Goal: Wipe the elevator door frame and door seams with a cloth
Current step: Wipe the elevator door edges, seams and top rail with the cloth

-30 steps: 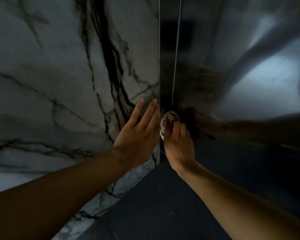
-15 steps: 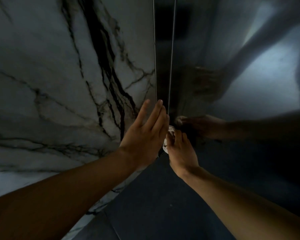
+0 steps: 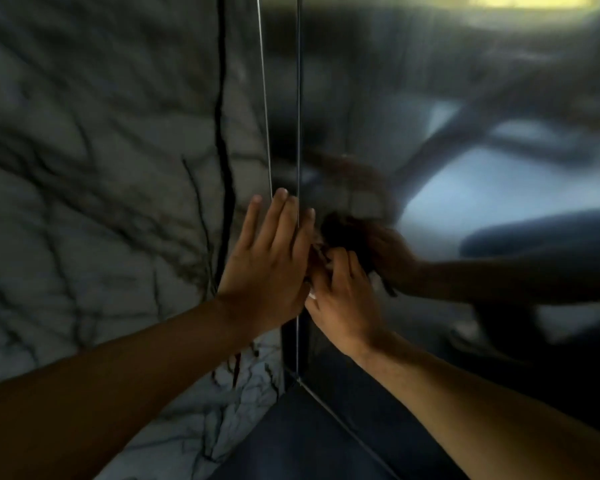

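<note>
My left hand (image 3: 269, 263) lies flat with straight fingers against the steel door frame (image 3: 283, 98), its fingertips crossing the frame's edges. Just to its right, my right hand (image 3: 343, 296) curls round a small white cloth (image 3: 321, 268) and presses it against the seam where the frame meets the shiny elevator door (image 3: 430, 168). The cloth shows only as small pale bits between the two hands. The door mirrors both hands and my right arm.
A white marble wall (image 3: 101, 168) with dark veins fills the left side. A dark floor (image 3: 291, 438) runs along the bottom, and the door's threshold edge (image 3: 340, 424) slants toward the lower right.
Both hands have moved up the frame together. My left hand has shifted right, onto the frame and closer to my right hand. The view has tilted upward and turned blurry.
</note>
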{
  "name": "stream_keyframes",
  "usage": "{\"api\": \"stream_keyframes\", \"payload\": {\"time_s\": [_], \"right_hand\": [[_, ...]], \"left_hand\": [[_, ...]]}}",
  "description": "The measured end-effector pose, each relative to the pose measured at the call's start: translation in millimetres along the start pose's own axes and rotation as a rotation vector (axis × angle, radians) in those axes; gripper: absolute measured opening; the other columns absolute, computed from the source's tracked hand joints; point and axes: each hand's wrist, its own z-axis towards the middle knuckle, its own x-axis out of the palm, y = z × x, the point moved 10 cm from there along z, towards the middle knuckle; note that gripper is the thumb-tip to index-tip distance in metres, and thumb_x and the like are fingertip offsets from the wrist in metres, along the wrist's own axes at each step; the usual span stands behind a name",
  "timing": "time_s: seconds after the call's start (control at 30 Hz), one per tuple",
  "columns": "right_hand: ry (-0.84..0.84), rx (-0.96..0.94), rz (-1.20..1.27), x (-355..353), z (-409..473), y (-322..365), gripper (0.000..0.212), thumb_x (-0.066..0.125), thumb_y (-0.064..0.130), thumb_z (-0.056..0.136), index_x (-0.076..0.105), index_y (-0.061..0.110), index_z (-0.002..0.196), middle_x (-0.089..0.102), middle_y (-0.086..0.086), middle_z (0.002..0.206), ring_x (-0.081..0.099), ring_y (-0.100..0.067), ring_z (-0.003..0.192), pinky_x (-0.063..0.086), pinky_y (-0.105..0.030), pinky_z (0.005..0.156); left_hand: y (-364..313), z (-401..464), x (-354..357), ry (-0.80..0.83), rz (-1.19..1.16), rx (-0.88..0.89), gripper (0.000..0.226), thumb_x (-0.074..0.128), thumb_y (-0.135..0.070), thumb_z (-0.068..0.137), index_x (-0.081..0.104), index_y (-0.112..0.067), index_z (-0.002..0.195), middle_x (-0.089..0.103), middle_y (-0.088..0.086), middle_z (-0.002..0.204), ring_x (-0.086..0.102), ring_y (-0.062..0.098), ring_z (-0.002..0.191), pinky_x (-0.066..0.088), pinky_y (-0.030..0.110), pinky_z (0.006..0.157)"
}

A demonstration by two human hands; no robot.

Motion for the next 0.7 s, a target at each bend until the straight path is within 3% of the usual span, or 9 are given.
{"api": "stream_keyframes", "payload": {"time_s": [0.1,0.2,0.33,0.47,0.53,0.63,0.7], "right_hand": [[-0.05,-0.027,0.002,-90.4,42.0,9.6,0.062,0.079,0.022,0.075,0.056,0.009,0.131,0.053,-0.016,0.111,0.055,-0.029,0.095,0.055,-0.036,0.073],[-0.092,-0.072,-0.009,-174.2,86.3,26.0,0.069,0.08,0.022,0.071,0.047,0.013,0.131,0.049,-0.014,0.109,0.053,-0.029,0.092,0.055,-0.039,0.07],[-0.175,-0.095,-0.01,-301.8,154.9,40.2,0.081,0.08,0.021,0.067,0.039,0.016,0.136,0.037,-0.009,0.114,0.05,-0.029,0.096,0.056,-0.04,0.068],[-0.167,-0.147,-0.087,-412.0,215.5,56.1,0.08,0.068,0.022,0.077,0.03,0.017,0.146,0.039,-0.011,0.124,0.044,-0.028,0.103,0.054,-0.038,0.073],[-0.218,-0.191,-0.12,-461.4,240.3,63.3,0.072,0.064,0.019,0.081,0.034,0.016,0.146,0.043,-0.013,0.127,0.046,-0.029,0.105,0.052,-0.035,0.076],[-0.338,-0.23,-0.079,-573.1,280.6,74.0,0.055,0.052,0.017,0.084,0.049,0.011,0.138,0.048,-0.013,0.123,0.046,-0.028,0.105,0.054,-0.036,0.075],[-0.447,-0.268,-0.12,-635.3,302.5,79.2,0.059,0.062,0.015,0.082,0.049,0.011,0.139,0.046,-0.014,0.124,0.048,-0.031,0.105,0.056,-0.039,0.075]], "left_hand": [[32.8,41.6,-76.3,-0.01,0.032,-0.007,0.087,0.047,-0.045,0.083,0.024,0.004,0.151,0.025,0.032,0.157,0.013,0.044,0.151,0.013,0.062,0.12],[64.4,86.8,-153.2,-0.04,0.079,0.026,0.088,0.046,-0.047,0.085,0.024,0.006,0.152,0.021,0.032,0.158,0.009,0.043,0.151,0.011,0.061,0.121],[117.4,150.2,-269.1,-0.116,0.094,-0.055,0.091,0.045,-0.05,0.085,0.018,0.006,0.152,0.02,0.031,0.159,0.007,0.042,0.152,0.012,0.06,0.121],[161.3,203.9,-378.0,-0.12,0.116,-0.089,0.095,0.032,-0.057,0.083,0.013,0.006,0.152,0.016,0.029,0.161,0.004,0.04,0.153,0.009,0.06,0.122],[176.9,229.0,-427.9,-0.177,0.132,-0.068,0.091,0.029,-0.053,0.083,0.024,0.007,0.151,0.023,0.03,0.159,0.011,0.04,0.152,0.013,0.061,0.121],[205.8,276.0,-519.3,-0.293,0.165,-0.055,0.083,0.043,-0.046,0.086,0.035,0.009,0.147,0.033,0.031,0.154,0.022,0.042,0.149,0.018,0.063,0.118],[220.4,302.8,-570.2,-0.362,0.183,-0.069,0.079,0.045,-0.042,0.088,0.036,0.009,0.146,0.034,0.032,0.153,0.024,0.043,0.148,0.019,0.064,0.118]]}}
